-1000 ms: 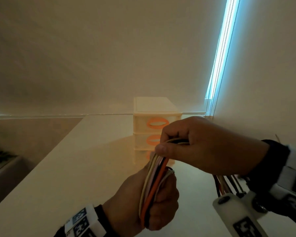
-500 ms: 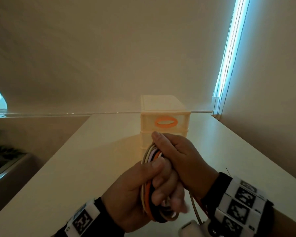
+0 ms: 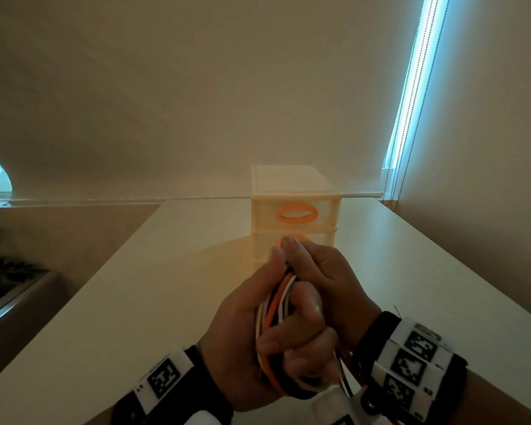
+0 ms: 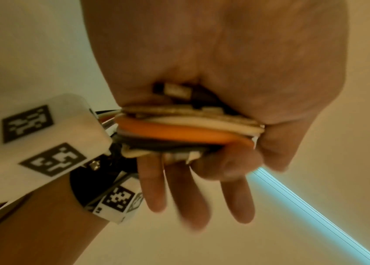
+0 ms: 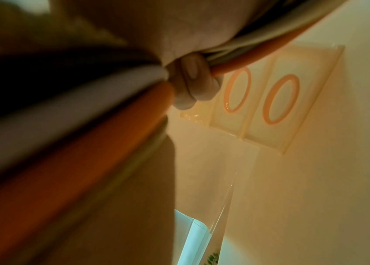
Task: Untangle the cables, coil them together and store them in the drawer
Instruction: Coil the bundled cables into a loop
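Observation:
The cable coil (image 3: 277, 305), with orange, white and black loops, is held upright above the table. My left hand (image 3: 242, 323) grips it from the left, fingers curled round the loops. From the right, my right hand (image 3: 322, 271) closes over the coil's top, one fingertip (image 5: 191, 80) pressing on the strands. In the left wrist view the coil (image 4: 179, 132) is squeezed flat in my left hand (image 4: 225, 62), a plug end shows at its top, and the right hand's fingers (image 4: 191, 193) lie under it. The cream drawer unit (image 3: 295, 191) stands just beyond, its visible drawers shut.
The white table (image 3: 135, 286) stretches forward to the drawer unit with orange oval handles (image 3: 297, 213). A wall and a bead blind cord (image 3: 393, 179) border the right side. Dark plants (image 3: 6, 271) sit past the table's left edge.
My right hand dropped from pulling strands above the coil and closed onto it beside the left hand. The loose hanging ends are gathered in.

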Motion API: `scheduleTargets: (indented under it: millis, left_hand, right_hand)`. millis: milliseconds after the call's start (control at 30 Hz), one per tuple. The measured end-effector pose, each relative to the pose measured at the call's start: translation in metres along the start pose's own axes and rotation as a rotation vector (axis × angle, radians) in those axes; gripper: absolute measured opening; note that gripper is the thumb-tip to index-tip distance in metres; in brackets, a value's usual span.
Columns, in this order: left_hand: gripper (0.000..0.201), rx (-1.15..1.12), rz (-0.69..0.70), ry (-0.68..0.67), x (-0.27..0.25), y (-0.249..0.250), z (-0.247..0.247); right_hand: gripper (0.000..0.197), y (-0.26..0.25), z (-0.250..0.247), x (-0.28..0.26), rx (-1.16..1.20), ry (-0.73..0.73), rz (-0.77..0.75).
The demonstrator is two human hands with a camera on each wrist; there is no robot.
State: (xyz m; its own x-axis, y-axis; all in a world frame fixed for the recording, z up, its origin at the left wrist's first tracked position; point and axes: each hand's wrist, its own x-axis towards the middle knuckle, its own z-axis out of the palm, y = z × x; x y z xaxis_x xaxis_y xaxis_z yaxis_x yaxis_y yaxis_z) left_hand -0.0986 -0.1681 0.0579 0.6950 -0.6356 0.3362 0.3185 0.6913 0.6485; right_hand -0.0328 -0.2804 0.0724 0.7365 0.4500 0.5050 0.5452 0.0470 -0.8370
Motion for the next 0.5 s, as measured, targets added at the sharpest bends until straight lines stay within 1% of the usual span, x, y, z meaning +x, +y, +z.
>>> scheduleTargets:
  millis: [100,167,233,333,367,433,500]
  left_hand:
    - [0.046,0.093,0.038,0.008,0.002,-0.003,-0.004]
    - [0.041,0.136,0.034,-0.013,0.000,-0.001,-0.005]
    - [0.048,0.201,0.019,0.006,-0.002,0.002,-0.005]
    - [0.077,0.251,-0.043,-0.006,0.001,0.003,-0.006]
    - [0.080,0.256,-0.065,-0.015,0.003,0.005,-0.005]
    - [0.073,0.249,-0.072,-0.049,0.004,0.006,-0.003]
    - [0.056,0.219,-0.046,-0.038,0.005,0.006,-0.001]
  right_hand:
    - [0.046,-0.006,-0.007,0.004,-0.015,-0.087,-0.059]
    - [0.042,-0.011,-0.011,0.006,-0.036,-0.149,-0.110]
    - [0.039,-0.016,-0.014,0.006,-0.055,-0.186,-0.142]
    - [0.038,-0.023,-0.019,0.004,-0.124,-0.190,-0.211]
    - [0.038,-0.024,-0.020,0.003,-0.162,-0.195,-0.243]
    - [0.037,-0.026,-0.020,0.004,-0.212,-0.205,-0.272]
    - [0.040,-0.028,-0.022,0.006,-0.213,-0.215,-0.246]
